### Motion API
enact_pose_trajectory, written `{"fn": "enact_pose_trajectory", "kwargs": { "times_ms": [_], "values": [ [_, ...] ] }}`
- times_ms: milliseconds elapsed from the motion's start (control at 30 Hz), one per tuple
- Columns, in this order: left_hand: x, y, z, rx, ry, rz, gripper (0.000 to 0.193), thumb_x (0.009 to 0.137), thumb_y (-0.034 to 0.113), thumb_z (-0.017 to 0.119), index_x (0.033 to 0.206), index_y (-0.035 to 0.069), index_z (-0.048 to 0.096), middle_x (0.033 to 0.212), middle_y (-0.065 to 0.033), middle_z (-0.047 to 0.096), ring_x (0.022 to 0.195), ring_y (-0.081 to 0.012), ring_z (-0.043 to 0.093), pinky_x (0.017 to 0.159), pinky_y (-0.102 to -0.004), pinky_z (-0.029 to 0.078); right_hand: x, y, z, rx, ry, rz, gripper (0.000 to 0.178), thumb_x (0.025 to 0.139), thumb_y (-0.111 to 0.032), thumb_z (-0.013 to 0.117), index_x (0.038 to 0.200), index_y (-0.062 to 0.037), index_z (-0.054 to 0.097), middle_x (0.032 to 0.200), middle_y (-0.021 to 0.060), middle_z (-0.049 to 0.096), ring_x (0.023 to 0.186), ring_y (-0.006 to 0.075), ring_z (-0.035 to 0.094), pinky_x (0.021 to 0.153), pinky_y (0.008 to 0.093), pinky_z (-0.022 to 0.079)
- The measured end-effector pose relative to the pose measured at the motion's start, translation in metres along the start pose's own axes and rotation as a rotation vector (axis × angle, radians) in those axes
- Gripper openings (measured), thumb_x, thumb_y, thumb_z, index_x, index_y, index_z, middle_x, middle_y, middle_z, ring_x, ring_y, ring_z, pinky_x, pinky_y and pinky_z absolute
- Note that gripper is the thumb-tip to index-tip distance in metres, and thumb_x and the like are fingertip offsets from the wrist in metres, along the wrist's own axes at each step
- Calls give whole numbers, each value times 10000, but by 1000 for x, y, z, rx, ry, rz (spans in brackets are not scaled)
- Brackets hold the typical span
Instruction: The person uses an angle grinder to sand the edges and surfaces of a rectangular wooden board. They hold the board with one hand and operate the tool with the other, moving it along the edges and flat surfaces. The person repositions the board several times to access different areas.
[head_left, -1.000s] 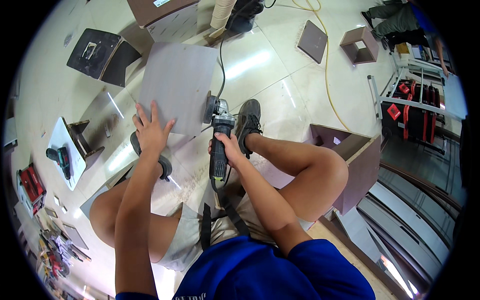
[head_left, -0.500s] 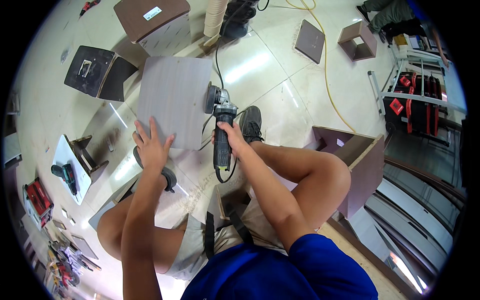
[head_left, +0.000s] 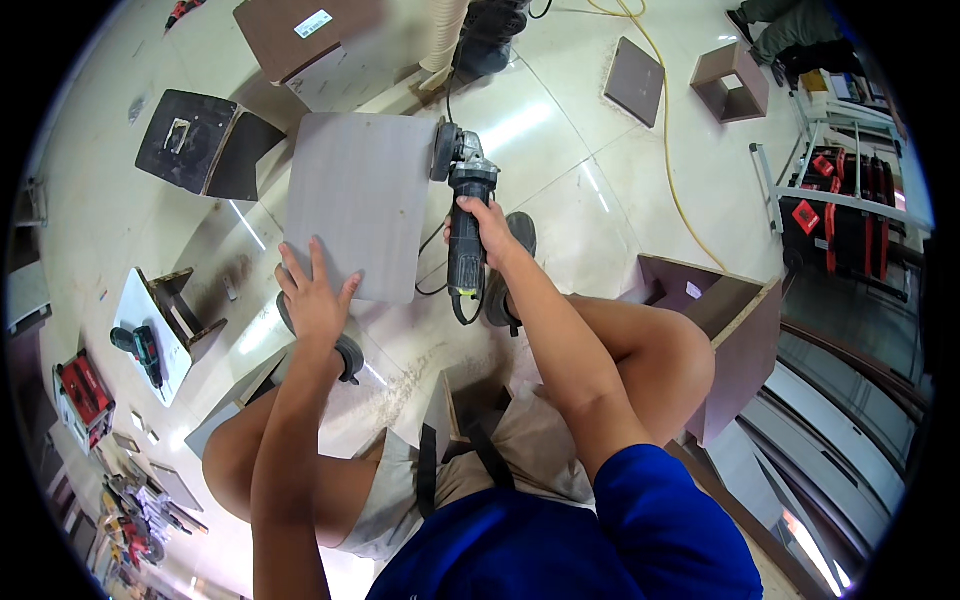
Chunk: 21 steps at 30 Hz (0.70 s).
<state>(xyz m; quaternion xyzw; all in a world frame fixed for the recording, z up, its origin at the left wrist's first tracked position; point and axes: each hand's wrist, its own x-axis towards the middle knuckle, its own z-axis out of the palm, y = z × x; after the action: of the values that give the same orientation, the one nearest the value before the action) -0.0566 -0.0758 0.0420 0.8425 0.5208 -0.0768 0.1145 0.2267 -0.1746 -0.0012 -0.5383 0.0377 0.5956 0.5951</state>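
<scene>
A flat grey wood-grain board (head_left: 362, 205) lies in front of me, its far right corner rounded. My left hand (head_left: 318, 298) rests on its near left corner with fingers spread. In my right hand (head_left: 486, 229) is a black angle grinder (head_left: 468, 230), gripped round its body. The grinder's disc (head_left: 443, 151) is at the board's right edge, near the far corner; whether it touches I cannot tell. A black cord runs from the grinder's near end and loops beside the board.
Brown box pieces (head_left: 295, 40) and a dark stool-like piece (head_left: 195, 145) stand beyond the board. A cordless drill (head_left: 140, 350) lies on a white panel at left. At right are an open brown cabinet (head_left: 715, 300), a yellow cord (head_left: 672, 165) and a person's legs (head_left: 790, 35).
My right hand has moved the grinder away from me along the board's right edge, toward the far corner. My left hand stays on the board. The view has shifted slightly.
</scene>
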Motion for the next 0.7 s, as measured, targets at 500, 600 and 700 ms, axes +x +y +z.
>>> {"fn": "enact_pose_trajectory", "kwargs": {
  "times_ms": [500, 600, 700],
  "values": [
    [1, 2, -1, 7, -36, -21, 877, 880, 605, 595, 1563, 212, 211, 1603, -260, 53, 1389, -540, 207, 1065, -603, 361, -104, 107, -3, 31, -3, 22, 289, 864, -189, 676, 1034, -11, 525, 793, 125, 639, 630, 230, 666, 580, 369, 572],
    [1, 1, 2, 26, -35, -13, 872, 887, 632, 563, 1566, 221, 202, 1599, -272, 64, 1385, -553, 216, 1053, -620, 369, -132, 129, 1, 59, -15, 24, 257, 870, -178, 668, 1012, -13, 532, 779, 126, 640, 638, 228, 665, 595, 356, 564],
    [2, -5, 10, 36, 1, 8, 871, 891, 653, 539, 1568, 229, 192, 1598, -274, 74, 1386, -554, 219, 1051, -621, 371, -154, 150, 6, 120, -20, 51, 249, 867, -176, 673, 1011, -24, 538, 775, 124, 639, 637, 224, 663, 596, 352, 562]
  ]
}}
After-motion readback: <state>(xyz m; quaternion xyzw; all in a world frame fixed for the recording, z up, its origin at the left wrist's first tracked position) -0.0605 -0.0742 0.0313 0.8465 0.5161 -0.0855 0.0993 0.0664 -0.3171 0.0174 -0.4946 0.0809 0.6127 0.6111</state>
